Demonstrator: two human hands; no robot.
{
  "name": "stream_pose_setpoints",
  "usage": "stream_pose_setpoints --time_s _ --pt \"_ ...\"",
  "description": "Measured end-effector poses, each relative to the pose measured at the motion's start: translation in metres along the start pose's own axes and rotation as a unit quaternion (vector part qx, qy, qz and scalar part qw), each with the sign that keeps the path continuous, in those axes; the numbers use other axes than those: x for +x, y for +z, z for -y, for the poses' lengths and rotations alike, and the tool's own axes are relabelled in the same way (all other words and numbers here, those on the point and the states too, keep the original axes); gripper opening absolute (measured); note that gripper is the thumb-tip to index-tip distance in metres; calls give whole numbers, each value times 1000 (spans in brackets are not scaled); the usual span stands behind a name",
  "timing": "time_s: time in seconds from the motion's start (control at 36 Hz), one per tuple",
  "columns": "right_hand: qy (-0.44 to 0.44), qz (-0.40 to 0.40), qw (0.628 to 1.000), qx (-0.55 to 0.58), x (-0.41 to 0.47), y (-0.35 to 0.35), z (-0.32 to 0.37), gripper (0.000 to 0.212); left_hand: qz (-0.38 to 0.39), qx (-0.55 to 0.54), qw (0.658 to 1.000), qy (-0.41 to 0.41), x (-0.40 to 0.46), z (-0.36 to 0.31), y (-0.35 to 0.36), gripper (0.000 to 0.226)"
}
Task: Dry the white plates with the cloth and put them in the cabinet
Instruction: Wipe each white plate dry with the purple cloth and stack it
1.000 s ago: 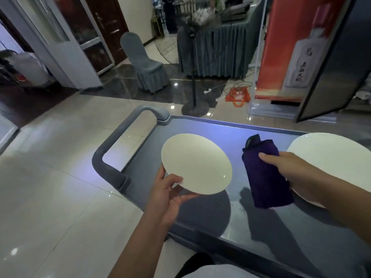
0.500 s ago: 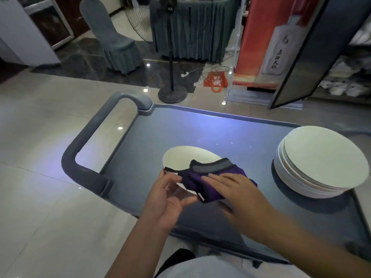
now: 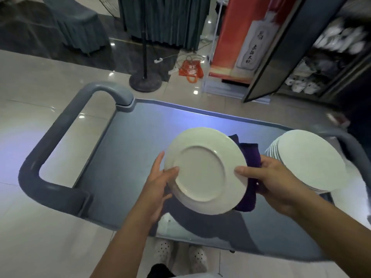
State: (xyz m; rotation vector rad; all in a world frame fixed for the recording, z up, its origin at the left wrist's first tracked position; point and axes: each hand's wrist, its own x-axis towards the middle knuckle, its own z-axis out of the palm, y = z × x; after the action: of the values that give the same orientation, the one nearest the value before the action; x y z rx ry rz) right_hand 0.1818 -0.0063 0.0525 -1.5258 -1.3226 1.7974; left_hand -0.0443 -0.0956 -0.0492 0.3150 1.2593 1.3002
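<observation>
Head view is looking down over a grey cart (image 3: 140, 141). Writing: a red banner (image 3: 241, 37) at upper right is showing a white bottle with a column of dark characters, too blurred to read; an orange bag (image 3: 189, 70) on the floor is carrying print that cannot be made out.

White plate (image 3: 204, 171) is being held above the cart top, underside and foot ring facing the camera. Left hand (image 3: 158, 185) is gripping its left rim, thumb lying on the back, fingers passing behind. Right hand (image 3: 271, 181) is clasping the right rim, thumb on the back, and is pinning the purple cloth (image 3: 250, 169) against the far face; the cloth is hanging out past the plate's right edge.

Stack of white plates (image 3: 309, 161) is sitting on the cart just right of the right hand. Open cabinet (image 3: 329, 57) is standing at upper right, beyond the cart, pale crockery blurred on its shelves.
</observation>
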Motion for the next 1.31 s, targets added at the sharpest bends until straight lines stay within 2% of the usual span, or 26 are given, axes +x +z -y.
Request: stream_pose_setpoints --time_s 0.06,0.19,0.31,0.36,0.44,0.56,0.64,0.72,0.78,0.97,1.14,1.22,1.31 --pt "13 -22 999 29 0 -6 2 38 72 -71 993 -55 5 1 -6 36" --pt "37 -81 991 99 6 -15 -2 47 183 -209 959 -48 10 13 -8 77" --pt "77 -138 977 146 14 -21 -13 57 215 -212 952 -42 13 11 3 87" --pt "101 -168 960 201 17 -24 -15 48 214 -180 960 -32 13 5 5 85" --pt "122 -228 933 250 18 -31 -16 30 218 -96 971 11 11 -10 6 61" --pt "119 -236 941 210 18 -27 -9 21 238 44 965 101 8 -32 10 46" --pt "135 -218 950 177 22 -15 4 14 277 132 945 118 5 -40 18 53" --pt "139 -207 955 161 28 -1 19 18 314 240 910 123 1 -38 27 56" --pt "124 -215 956 154 31 9 26 20 315 277 899 128 0 -36 30 63" --pt "15 -212 971 107 25 49 29 15 293 284 900 153 1 -36 30 64" --pt "-25 -178 977 117 16 64 28 15 255 273 913 162 0 -24 34 62" --pt "-37 -143 981 130 9 70 23 17 232 294 909 180 3 -22 33 61" --pt "-52 -121 984 116 5 76 20 17 241 289 911 169 8 -21 30 58"
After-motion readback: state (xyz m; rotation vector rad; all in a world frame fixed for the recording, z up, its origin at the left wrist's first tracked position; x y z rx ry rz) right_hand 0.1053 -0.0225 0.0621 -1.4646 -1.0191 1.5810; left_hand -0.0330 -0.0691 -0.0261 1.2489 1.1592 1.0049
